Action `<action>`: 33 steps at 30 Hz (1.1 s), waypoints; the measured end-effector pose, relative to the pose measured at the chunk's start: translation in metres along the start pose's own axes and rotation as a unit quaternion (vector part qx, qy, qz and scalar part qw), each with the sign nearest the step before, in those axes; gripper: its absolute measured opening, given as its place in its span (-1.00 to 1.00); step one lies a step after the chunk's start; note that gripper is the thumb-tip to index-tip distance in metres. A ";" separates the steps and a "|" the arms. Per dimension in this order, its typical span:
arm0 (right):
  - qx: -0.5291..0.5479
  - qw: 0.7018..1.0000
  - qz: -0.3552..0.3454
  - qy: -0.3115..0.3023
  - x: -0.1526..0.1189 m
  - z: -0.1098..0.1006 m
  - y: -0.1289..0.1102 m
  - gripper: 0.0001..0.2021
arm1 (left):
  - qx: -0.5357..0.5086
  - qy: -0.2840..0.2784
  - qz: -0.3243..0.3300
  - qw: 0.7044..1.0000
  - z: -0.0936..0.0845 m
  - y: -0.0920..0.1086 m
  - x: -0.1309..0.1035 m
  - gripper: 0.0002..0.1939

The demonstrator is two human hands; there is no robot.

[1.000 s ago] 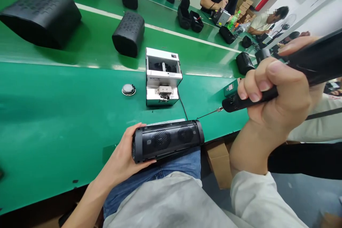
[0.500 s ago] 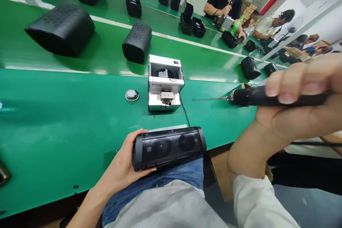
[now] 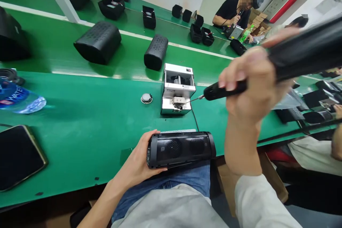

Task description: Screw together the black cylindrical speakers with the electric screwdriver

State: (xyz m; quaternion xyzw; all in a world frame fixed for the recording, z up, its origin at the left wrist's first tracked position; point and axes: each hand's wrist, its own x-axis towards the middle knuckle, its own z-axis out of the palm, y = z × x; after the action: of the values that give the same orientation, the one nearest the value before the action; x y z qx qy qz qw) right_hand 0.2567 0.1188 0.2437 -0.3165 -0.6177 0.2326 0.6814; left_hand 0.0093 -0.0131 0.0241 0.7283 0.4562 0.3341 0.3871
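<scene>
head view | worn on head | faces forward, down | hands [image 3: 140,159] close | green table [image 3: 107,121] beyond

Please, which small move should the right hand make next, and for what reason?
Perhaps the right hand should steady the driver and ease its bit to the metal block on the white machine. The bit points there, but whether it touches is unclear. The left hand holds the speaker at one end, nearer the body, so it seems free to wait.
</scene>
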 end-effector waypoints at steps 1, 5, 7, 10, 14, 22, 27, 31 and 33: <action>0.042 0.999 -0.024 0.012 -0.003 0.009 0.001 -0.83 | 0.000 -0.001 0.003 1.000 0.000 -0.001 0.000 0.10; 0.088 0.995 -0.039 0.001 -0.005 0.038 0.019 -0.81 | -0.001 -0.003 0.015 1.000 0.002 -0.003 0.000 0.12; 0.037 0.999 -0.038 0.010 -0.002 0.043 0.030 -0.81 | -0.005 0.000 0.018 1.000 0.003 -0.003 0.000 0.13; -0.022 0.999 -0.035 0.009 0.004 0.043 0.045 -0.71 | -0.008 0.002 0.019 1.000 0.003 -0.001 0.000 0.13; -0.039 0.999 -0.032 0.014 0.008 0.041 0.054 -0.63 | -0.006 0.001 0.019 1.000 0.002 0.001 0.000 0.12; -0.046 0.999 0.017 -0.019 -0.006 0.037 0.041 -0.62 | -0.002 0.009 0.039 0.999 0.003 0.000 0.002 0.08; 0.015 1.000 0.018 -0.007 -0.011 0.009 0.004 -0.78 | 0.005 -0.003 0.026 1.000 0.002 -0.002 0.002 0.07; 0.007 0.999 0.009 0.038 -0.011 -0.022 -0.027 -0.79 | 0.013 -0.002 0.024 1.000 0.003 -0.005 0.001 0.07; -0.002 0.998 0.000 0.062 -0.012 -0.035 -0.036 -0.78 | 0.015 0.001 0.024 1.000 0.003 -0.007 0.001 0.06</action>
State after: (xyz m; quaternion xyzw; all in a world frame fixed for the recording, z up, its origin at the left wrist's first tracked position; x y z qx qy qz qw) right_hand 0.2873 0.0803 0.2604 -0.3320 -0.5748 0.2113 0.7174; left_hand 0.0096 -0.0109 0.0170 0.7444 0.4438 0.3374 0.3676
